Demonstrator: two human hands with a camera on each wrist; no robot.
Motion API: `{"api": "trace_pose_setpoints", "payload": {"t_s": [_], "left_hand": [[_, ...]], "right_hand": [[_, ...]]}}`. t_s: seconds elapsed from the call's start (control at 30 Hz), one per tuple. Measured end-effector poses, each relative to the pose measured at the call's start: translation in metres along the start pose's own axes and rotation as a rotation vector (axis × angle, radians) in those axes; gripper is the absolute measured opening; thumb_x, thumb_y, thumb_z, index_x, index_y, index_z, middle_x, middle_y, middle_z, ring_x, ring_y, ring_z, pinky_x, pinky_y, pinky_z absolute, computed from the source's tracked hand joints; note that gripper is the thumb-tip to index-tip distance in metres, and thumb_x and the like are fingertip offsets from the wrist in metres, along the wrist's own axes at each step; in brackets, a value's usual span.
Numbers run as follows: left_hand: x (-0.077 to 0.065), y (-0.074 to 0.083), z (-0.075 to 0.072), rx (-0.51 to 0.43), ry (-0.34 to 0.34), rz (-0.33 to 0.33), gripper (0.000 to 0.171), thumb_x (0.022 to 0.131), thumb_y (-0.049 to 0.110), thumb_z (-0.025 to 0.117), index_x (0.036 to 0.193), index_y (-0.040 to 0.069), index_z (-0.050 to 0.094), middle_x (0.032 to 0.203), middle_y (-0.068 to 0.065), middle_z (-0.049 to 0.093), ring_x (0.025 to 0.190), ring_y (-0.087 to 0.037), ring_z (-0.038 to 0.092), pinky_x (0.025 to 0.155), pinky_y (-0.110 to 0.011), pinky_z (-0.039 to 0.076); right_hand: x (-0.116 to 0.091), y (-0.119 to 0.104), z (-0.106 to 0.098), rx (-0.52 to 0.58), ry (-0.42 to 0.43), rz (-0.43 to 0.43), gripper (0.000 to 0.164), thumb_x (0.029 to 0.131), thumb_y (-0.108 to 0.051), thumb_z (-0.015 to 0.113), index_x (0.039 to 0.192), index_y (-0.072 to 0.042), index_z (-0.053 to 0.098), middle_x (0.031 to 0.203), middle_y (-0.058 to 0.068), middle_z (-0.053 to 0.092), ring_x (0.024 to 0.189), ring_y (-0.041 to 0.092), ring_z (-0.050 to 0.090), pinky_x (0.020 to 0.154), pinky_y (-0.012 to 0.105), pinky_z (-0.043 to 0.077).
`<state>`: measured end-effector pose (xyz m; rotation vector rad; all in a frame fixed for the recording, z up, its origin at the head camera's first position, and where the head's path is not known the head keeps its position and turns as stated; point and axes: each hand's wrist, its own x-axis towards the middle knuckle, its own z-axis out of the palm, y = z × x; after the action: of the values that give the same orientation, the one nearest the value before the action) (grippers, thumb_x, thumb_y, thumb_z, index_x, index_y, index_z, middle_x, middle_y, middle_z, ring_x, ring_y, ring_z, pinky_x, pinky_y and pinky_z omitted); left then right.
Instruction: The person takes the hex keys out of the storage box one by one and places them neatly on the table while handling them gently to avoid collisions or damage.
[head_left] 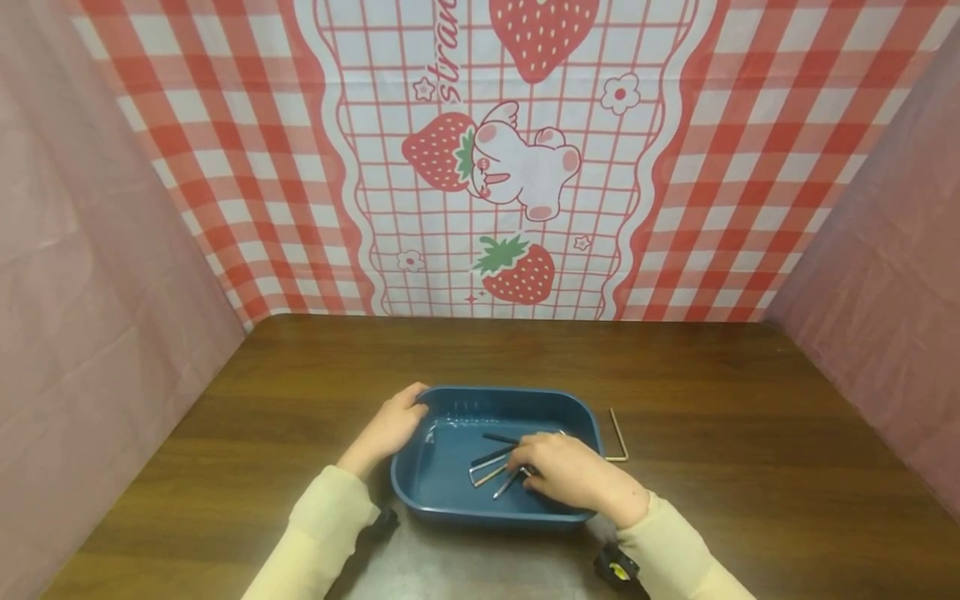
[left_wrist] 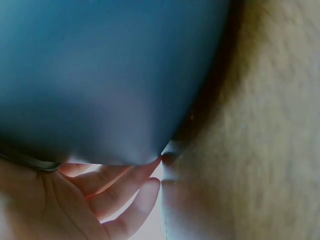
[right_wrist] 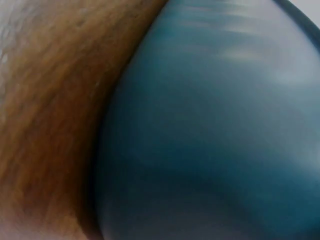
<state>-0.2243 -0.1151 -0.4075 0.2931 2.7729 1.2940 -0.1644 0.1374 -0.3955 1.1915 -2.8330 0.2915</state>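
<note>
A blue rectangular tray (head_left: 495, 515) with rounded corners stands on the table. My left hand (head_left: 393, 423) holds its left rim, the thumb over the edge and the fingers along the outer wall, as the left wrist view shows. Inside the tray, my right hand (head_left: 566, 471) reaches down with curled fingers. Between its thumb and forefinger is the upper end of a silver hex key (head_left: 507, 487). Beside these fingers lie black hex keys (head_left: 491, 456) and a gold-toned one (head_left: 491, 476); the palm hides part of the pile. The right wrist view shows only the tray's outer wall (right_wrist: 210, 120) and wood.
An L-shaped gold-toned hex key (head_left: 619, 437) lies on the brown wooden table (head_left: 712, 467), just right of the tray. A red-checked strawberry cloth (head_left: 525, 167) hangs behind, with pink curtains (head_left: 885, 250) at both sides.
</note>
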Motion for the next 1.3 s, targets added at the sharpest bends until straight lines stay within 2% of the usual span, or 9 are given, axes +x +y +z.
{"api": "trace_pose_setpoints", "payload": {"t_s": [0.27,0.73,1.03,1.3], "left_hand": [[-0.0001,0.0014,-0.0011,-0.005,-0.008,0.001,0.027,0.088,0.010,0.043,0.112,0.007,0.056,0.107,-0.010,0.063,0.092,-0.022,0.057,0.082,-0.043,0.045],[0.0019,-0.0048,0.0006,-0.009,-0.019,-0.006,0.028,0.089,0.010,0.042,0.113,0.007,0.056,0.109,-0.010,0.063,0.097,-0.023,0.057,0.084,-0.044,0.044],[0.0034,-0.0033,0.0009,-0.004,-0.003,0.003,0.028,0.088,0.010,0.043,0.112,0.007,0.057,0.105,-0.009,0.063,0.091,-0.020,0.057,0.083,-0.042,0.044],[0.0036,-0.0061,0.0016,-0.007,-0.015,-0.005,0.028,0.089,0.010,0.042,0.112,0.007,0.056,0.105,-0.008,0.064,0.090,-0.019,0.057,0.080,-0.041,0.045]], "right_hand": [[0.0017,-0.0006,0.0009,-0.044,0.006,0.012,0.018,0.072,-0.015,0.073,0.088,-0.021,0.068,0.084,-0.008,0.060,0.076,0.010,0.058,0.066,0.032,0.046],[0.0039,-0.0026,0.0042,-0.135,0.019,-0.007,0.018,0.066,-0.022,0.076,0.077,-0.021,0.062,0.073,-0.010,0.053,0.065,0.006,0.052,0.060,0.027,0.041],[0.0029,-0.0010,0.0055,-0.101,0.022,0.004,0.019,0.067,-0.021,0.076,0.067,-0.022,0.056,0.067,-0.012,0.051,0.060,0.005,0.051,0.057,0.027,0.039],[0.0028,-0.0019,0.0060,-0.090,0.031,0.010,0.020,0.068,-0.019,0.074,0.065,-0.023,0.054,0.066,-0.012,0.050,0.059,0.006,0.051,0.059,0.028,0.041]]}}
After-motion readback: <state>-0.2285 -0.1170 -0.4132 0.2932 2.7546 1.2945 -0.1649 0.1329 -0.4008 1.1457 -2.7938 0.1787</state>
